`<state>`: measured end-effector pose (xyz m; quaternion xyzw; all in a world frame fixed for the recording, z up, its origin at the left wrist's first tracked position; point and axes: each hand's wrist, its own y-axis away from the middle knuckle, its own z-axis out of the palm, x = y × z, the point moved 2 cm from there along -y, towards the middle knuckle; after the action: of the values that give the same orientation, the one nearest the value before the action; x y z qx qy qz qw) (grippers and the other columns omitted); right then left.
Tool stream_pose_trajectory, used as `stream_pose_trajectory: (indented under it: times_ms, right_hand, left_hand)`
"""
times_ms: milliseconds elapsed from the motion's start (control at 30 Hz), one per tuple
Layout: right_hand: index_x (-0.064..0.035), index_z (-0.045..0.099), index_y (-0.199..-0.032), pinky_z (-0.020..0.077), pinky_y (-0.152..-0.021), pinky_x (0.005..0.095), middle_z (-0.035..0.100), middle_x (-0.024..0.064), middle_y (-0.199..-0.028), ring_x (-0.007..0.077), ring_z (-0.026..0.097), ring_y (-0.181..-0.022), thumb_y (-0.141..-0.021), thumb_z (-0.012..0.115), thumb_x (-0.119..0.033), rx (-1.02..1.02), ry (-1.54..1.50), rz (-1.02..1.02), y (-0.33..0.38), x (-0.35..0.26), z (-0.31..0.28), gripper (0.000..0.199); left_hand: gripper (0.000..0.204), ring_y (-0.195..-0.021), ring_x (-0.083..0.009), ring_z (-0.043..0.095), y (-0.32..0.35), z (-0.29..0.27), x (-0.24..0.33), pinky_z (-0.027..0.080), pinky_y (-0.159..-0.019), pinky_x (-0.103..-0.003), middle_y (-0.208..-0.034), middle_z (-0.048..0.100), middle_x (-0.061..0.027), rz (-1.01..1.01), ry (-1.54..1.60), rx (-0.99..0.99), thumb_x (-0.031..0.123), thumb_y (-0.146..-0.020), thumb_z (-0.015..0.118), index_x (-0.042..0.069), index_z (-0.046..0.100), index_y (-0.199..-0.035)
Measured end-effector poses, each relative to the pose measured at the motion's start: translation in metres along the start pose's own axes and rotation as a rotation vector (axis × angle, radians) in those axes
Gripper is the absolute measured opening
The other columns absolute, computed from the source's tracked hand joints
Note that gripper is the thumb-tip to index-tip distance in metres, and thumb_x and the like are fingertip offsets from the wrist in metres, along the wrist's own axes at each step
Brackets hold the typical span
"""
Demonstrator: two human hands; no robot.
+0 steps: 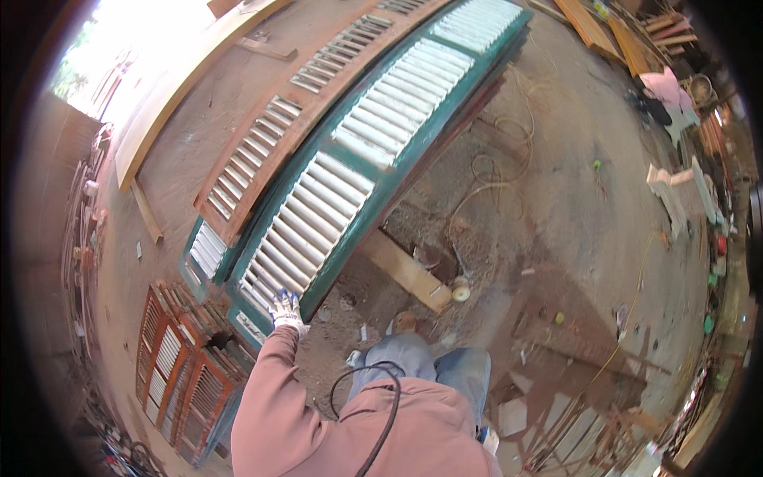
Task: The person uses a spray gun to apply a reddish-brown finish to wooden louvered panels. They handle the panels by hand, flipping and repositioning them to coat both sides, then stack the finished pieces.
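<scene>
Laying the left hand [288,314], gloved in white with blue fingertips, at the near end of a long green shutter [362,157]. Holding that grip wide, with fingers spread and pointing away over the lowest slats. Cannot tell how firmly pressed down. Cannot tell the state of the right grip, with only a small white-and-blue part of the right hand [490,440] in sight beside the right hip. Running, in the shutter's case, from just ahead and to the left of the body up toward the far right, lying flat on top of other panels. Framed in deep bluish green and divided by two green crossrails into three banks of slats. Filled, in each bank, with closely set, tilted slats lying across the width, white to pale grey, parted by darker lines of shadow. Looking brightest in the far banks, greyer and a little brownish in the nearest. Marked with ragged whitish edging along the join of slats and frame. Backed, under the right-hand side, by dark reddish-brown edging. Overlapped along the left by a brown louvered panel [302,95] with pale slats and a worn-looking frame. Showing beneath that panel's near end a corner of another green-framed piece [208,248], also white-slatted. Grouped near the lower left, several brown slatted shutters [205,397]. Lying to the right, a pale timber board [407,273] on the bare brown ground [588,230].
</scene>
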<state>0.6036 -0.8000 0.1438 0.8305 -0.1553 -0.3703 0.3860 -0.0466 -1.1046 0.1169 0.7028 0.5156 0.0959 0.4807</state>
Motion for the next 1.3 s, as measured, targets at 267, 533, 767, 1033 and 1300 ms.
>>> stream_pose_trajectory:
  times_ms: [267,533,767,1033,1300]
  right_hand:
    - [0.0031,0.062,-0.119,0.0534,-0.089,0.0491,0.069,0.0240,-0.113,0.0414,0.066,-0.100,-0.098,0.063,-0.037,-0.042,0.770,-0.122,-0.180,-0.170,-0.111,0.045]
    - [0.0065,0.037,-0.155,0.0305,-0.124,0.0482,0.036,0.0327,-0.160,0.0435,0.037,-0.149,-0.101,0.059,-0.049,0.106,1.219,-0.470,-0.498,-0.582,-0.246,0.081]
    - [-0.0061,0.041,-0.156,0.0340,-0.122,0.0429,0.046,0.0212,-0.158,0.0347,0.040,-0.149,-0.092,0.072,-0.051,0.046,1.360,-1.410,-0.534,-1.024,0.030,0.084]
    - [-0.0105,0.032,-0.162,0.0255,-0.124,0.0496,0.040,0.0229,-0.159,0.0388,0.035,-0.149,-0.080,0.082,-0.046,-0.337,1.658,-2.025,-0.427,-1.129,0.331,0.102]
    - [-0.0133,0.037,-0.161,0.0232,-0.122,0.0616,0.043,0.0227,-0.150,0.0424,0.037,-0.142,-0.078,0.082,-0.041,-0.337,1.942,-2.174,-0.485,-1.156,0.398,0.098]
  left_hand:
    - [0.126,-0.157,-0.0478,0.014,-0.025,-0.096,0.173,0.024,-0.127,-0.051,-0.171,0.001,-0.0289,-0.801,1.281,0.112,0.056,-0.080,0.079,0.001,0.004,-0.165]
    - [0.117,-0.147,-0.0419,0.039,-0.033,-0.093,0.343,0.037,-0.119,-0.051,-0.167,0.029,-0.0221,-0.536,2.454,-0.065,0.066,-0.081,0.077,0.009,0.019,-0.165]
    - [0.130,-0.148,-0.0397,0.041,-0.049,-0.299,0.405,0.045,-0.112,-0.055,-0.170,0.027,-0.0146,-0.272,3.022,0.026,0.077,-0.077,0.075,0.019,0.003,-0.168]
    - [0.071,-0.098,-0.0275,0.066,-0.179,-0.424,0.383,0.052,-0.092,-0.048,-0.112,0.072,-0.0047,-0.445,3.538,0.365,0.078,-0.078,0.075,0.023,0.064,-0.122]
    - [0.058,-0.095,-0.0279,0.069,-0.205,-0.402,0.412,0.056,-0.087,-0.052,-0.107,0.071,-0.0049,-1.208,3.468,0.703,0.068,-0.085,0.075,0.019,0.064,-0.116]
